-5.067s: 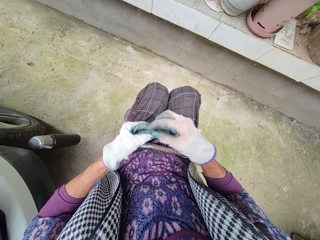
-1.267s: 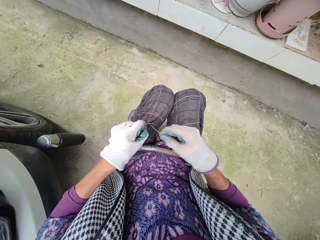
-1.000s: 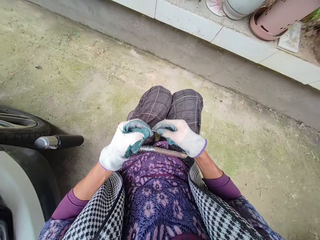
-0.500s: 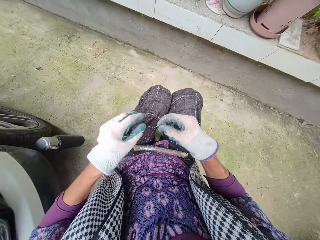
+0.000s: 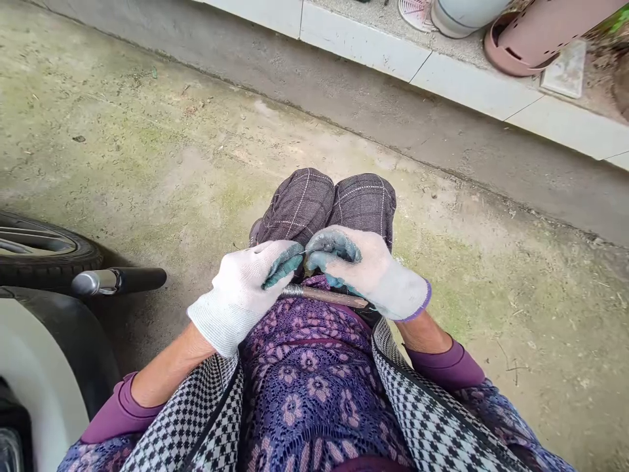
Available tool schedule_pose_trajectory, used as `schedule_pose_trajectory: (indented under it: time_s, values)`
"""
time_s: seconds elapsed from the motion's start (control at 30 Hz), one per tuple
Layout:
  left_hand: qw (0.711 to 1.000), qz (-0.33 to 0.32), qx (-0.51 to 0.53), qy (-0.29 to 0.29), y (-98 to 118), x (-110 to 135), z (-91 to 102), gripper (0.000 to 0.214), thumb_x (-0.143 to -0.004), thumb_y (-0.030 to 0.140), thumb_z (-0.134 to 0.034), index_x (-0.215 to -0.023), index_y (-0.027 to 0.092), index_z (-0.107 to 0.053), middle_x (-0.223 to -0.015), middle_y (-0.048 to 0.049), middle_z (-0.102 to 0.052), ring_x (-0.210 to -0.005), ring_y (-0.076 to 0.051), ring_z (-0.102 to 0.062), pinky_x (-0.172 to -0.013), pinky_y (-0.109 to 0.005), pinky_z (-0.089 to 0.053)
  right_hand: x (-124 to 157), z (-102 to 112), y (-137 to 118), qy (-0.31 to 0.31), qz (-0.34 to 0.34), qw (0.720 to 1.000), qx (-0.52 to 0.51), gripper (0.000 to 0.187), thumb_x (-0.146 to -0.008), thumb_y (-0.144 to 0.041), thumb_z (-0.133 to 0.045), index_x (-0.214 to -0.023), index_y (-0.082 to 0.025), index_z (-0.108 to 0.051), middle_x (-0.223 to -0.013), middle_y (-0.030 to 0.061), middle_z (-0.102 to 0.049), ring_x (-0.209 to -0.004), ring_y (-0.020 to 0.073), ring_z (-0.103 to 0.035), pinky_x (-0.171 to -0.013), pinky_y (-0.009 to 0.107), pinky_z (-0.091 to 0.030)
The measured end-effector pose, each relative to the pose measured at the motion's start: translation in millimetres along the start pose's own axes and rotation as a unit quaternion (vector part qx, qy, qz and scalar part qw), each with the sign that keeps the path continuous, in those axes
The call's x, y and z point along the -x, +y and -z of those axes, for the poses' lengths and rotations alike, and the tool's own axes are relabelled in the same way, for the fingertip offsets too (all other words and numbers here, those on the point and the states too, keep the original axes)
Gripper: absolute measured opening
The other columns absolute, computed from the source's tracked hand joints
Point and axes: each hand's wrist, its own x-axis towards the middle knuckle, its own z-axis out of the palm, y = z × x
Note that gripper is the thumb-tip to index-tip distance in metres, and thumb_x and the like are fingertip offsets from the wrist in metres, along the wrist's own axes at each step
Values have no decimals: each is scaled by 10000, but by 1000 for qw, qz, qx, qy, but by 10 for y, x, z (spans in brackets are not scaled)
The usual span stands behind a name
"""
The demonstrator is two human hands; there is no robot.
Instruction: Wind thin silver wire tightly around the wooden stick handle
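Note:
Both of my hands wear white work gloves with blue-green coated palms and fingers. My left hand (image 5: 248,282) is closed, thumb and forefinger pinching one end of a thin wire (image 5: 304,252). Close on its right, my right hand (image 5: 368,265) is closed too, with curled fingers gripping the same wire. Only a short bit of it shows between the fingertips, which almost touch. Below the hands a wooden stick (image 5: 334,297) lies across my lap, with silvery wire (image 5: 293,291) wound round its left part. My left hand covers the stick's left end.
At the left are a wheel (image 5: 39,246), a dark pipe with a metal tip (image 5: 118,280) and a white vehicle panel (image 5: 39,367). A tiled ledge (image 5: 363,46) runs across the top, bearing a pink cylinder (image 5: 545,33) and a pale pot (image 5: 464,13). Concrete ground (image 5: 162,177) surrounds my knees.
My left hand has moved right, up to my right hand, and its fingers have closed more. The visible wire between them is shorter. My right hand has stayed nearly in place.

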Motion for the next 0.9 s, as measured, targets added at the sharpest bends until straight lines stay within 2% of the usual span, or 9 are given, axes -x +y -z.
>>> schedule_pose_trajectory:
  time_s: [0.1,0.3,0.43,0.5,0.57,0.63,0.7,0.8,0.9]
  values:
    - [999,41,24,2,38,15,46,307,-940,358,-558,-1146,213,-733,-964,-23,-775,-822,-172,-722,-771,-242,-552,12,-1,41,2,-4,999,-45,146,-862,-226,-647,-974,-230,-740,-899,-8,-763,-769,141,-697,-725,250,-561]
    - [989,81,118,-22,47,-35,7,256,-920,314,-580,-1054,158,-733,-906,-26,-759,-790,-166,-697,-771,-236,-537,58,-12,-8,26,20,999,23,118,-862,-239,-655,-926,-229,-754,-922,8,-766,-827,165,-706,-790,272,-565]
    - [976,78,198,-50,7,-74,-24,251,-923,307,-560,-984,133,-730,-906,-39,-748,-831,-182,-697,-764,-234,-549,77,-17,-39,33,29,998,40,119,-854,-221,-658,-924,-223,-755,-938,11,-770,-839,168,-710,-803,273,-562]
    - [988,58,136,-45,-37,-68,-39,288,-931,333,-558,-1075,162,-739,-931,-32,-752,-839,-181,-704,-777,-239,-553,78,-21,-37,30,33,998,45,125,-855,-206,-650,-925,-220,-753,-940,9,-770,-837,163,-709,-805,270,-558]
    - [1000,13,15,-20,-91,-46,-52,318,-936,354,-575,-1171,213,-736,-993,-35,-754,-857,-183,-712,-801,-251,-553,74,-26,-32,26,33,998,47,134,-857,-193,-639,-928,-216,-751,-931,6,-768,-824,156,-706,-803,267,-555]
    - [994,-49,-100,13,-140,-16,-63,326,-941,362,-595,-1215,249,-731,-1087,-56,-748,-888,-197,-719,-811,-271,-556,67,-31,-29,22,28,998,44,136,-857,-192,-635,-927,-211,-749,-921,8,-766,-816,155,-702,-800,269,-555]
    - [979,-107,-170,38,-174,12,-70,324,-951,350,-597,-1234,253,-723,-1169,-83,-732,-914,-211,-723,-805,-288,-562,59,-35,-31,21,19,999,40,131,-854,-204,-636,-924,-207,-747,-913,13,-764,-813,160,-700,-795,276,-557]
    - [966,-147,-207,54,-191,35,-79,318,-966,310,-572,-1244,240,-711,-1183,-103,-730,-901,-212,-727,-776,-292,-565,51,-43,-36,16,5,999,36,125,-851,-221,-639,-918,-207,-744,-900,17,-762,-804,167,-698,-782,284,-559]
    - [973,-131,-184,42,-171,26,-100,301,-978,301,-532,-1201,223,-718,-1059,-89,-754,-835,-203,-724,-746,-285,-554,51,-52,-49,10,0,999,38,116,-849,-216,-644,-911,-212,-742,-898,13,-762,-798,164,-696,-778,280,-551]
